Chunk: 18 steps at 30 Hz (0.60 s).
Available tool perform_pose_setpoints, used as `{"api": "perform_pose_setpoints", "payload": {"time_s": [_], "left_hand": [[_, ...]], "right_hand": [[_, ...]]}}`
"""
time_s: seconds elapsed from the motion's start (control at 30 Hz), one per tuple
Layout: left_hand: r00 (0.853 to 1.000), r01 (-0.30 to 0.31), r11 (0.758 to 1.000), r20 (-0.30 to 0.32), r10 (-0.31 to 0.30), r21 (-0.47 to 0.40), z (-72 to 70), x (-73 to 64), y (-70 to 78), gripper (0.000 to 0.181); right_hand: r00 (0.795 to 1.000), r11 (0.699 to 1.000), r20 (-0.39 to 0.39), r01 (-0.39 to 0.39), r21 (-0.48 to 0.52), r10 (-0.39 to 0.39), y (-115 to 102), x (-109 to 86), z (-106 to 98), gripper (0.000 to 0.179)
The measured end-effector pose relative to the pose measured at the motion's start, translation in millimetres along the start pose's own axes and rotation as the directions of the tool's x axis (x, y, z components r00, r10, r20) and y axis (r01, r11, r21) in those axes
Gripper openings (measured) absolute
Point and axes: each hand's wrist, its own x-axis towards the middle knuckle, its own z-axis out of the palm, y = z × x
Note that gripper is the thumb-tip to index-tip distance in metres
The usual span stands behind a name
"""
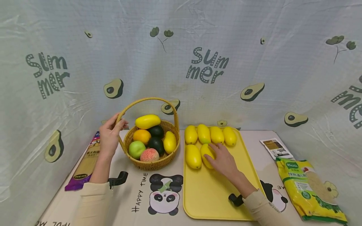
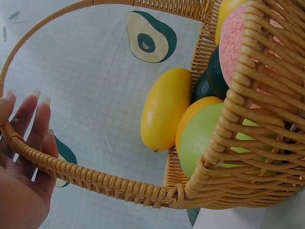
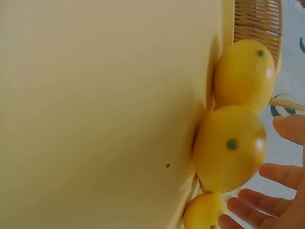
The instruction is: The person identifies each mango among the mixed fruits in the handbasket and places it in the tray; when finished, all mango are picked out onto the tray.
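Observation:
A wicker basket [image 1: 152, 165] stands on the left of the table, holding yellow mangoes [image 1: 147, 121], dark avocados [image 1: 156, 144], an orange [image 1: 142, 136], a green apple [image 1: 137, 149] and a peach [image 1: 149, 155]. My left hand [image 1: 109, 135] holds the left side of its arched handle [image 2: 100, 180], thumb on one side and fingers on the other. Over the yellow tray [image 1: 215, 194], my right hand [image 1: 224, 160] reaches around a mango [image 3: 231, 148] in the front row. Its fingers are spread and only slightly bent beside that mango; firm contact is not visible.
More mangoes [image 1: 217, 135] line the tray's back, with another [image 1: 193, 157] at its left edge. A noodle packet [image 1: 86, 166] lies left of the basket. To the tray's right are a small white sachet [image 1: 276, 148] and a yellow-green bag [image 1: 309, 188]. A patterned curtain [image 1: 181, 62] hangs behind.

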Motion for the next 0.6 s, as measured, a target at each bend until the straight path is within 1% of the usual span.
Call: {"api": "perform_pose_setpoints", "payload": {"time_s": [0.17,0.23,0.33,0.47,0.6], "left_hand": [[1.000,0.001,1.000,-0.004,-0.001,0.013,-0.5,-0.5,0.3,0.033],[1.000,-0.001,1.000,-0.003,0.001,0.014,-0.4,-0.9,0.4,0.033],[1.000,0.005,1.000,0.003,-0.005,0.014,-0.6,-1.1,0.4,0.034],[1.000,0.011,1.000,0.009,-0.011,0.009,-0.4,-0.8,0.2,0.035],[1.000,0.007,1.000,0.008,-0.007,0.011,-0.6,-1.2,1.2,0.035]], "right_hand": [[0.998,0.998,-0.031,0.049,0.044,-0.048,-4,5.1,-3,0.050],[0.998,0.996,-0.030,0.062,0.059,-0.061,-7,9.0,-3,0.050],[0.998,0.995,-0.002,0.065,0.078,-0.065,-16,15.8,-4,0.051],[0.997,0.995,0.046,0.061,0.079,-0.065,-29,24.6,-4,0.053],[0.993,0.991,0.066,0.089,0.096,-0.095,-41,32.2,-2,0.052]]}}
